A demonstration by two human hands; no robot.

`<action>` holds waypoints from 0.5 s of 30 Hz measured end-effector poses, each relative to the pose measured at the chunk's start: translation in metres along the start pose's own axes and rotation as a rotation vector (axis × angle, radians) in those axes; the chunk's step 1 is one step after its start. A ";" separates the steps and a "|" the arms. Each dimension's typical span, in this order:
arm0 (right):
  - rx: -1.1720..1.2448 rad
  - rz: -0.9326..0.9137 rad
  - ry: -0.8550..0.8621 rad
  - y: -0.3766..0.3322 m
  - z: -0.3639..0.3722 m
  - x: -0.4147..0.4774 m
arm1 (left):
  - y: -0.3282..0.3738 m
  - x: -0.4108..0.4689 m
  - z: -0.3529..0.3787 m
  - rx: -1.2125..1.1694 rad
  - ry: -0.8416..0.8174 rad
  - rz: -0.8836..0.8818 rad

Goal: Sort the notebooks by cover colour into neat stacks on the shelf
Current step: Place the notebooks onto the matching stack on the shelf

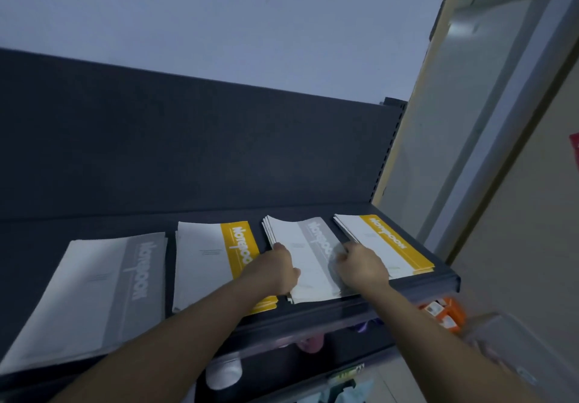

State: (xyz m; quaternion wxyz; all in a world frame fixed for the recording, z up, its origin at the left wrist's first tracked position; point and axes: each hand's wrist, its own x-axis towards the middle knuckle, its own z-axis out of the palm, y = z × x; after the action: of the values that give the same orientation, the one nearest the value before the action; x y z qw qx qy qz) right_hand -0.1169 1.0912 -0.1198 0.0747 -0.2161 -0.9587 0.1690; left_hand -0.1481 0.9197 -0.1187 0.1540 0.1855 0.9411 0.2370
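Notebook stack [311, 258], sides hidden by left hand [277, 269], right hand [365, 266]

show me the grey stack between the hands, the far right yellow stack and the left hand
grey stack between the hands [313, 277], head view, white part of top cover
far right yellow stack [395, 242], head view, yellow band of top cover
left hand [275, 269], head view, back of the hand

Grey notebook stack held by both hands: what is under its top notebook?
More notebooks: their edges fan out at the far left corner. The top notebook hides their cover colours. The left hand and right hand grip the grey stack.
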 end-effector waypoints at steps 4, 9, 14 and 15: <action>-0.150 -0.003 0.008 0.004 0.003 0.005 | 0.002 -0.002 0.001 0.129 0.042 0.031; -0.215 -0.085 0.034 -0.003 0.002 0.013 | 0.003 -0.003 0.002 0.133 0.086 0.032; -0.125 -0.294 0.013 -0.041 0.007 0.010 | -0.024 -0.009 -0.028 0.212 0.320 -0.023; -0.106 -0.335 0.003 -0.053 0.009 0.009 | -0.033 -0.014 -0.038 0.261 0.374 -0.042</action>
State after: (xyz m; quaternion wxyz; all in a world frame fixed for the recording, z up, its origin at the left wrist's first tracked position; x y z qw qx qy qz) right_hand -0.1475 1.0473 -0.1082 0.0920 -0.0570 -0.9888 0.1031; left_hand -0.1588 0.8722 -0.1007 -0.0433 0.1371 0.9796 0.1402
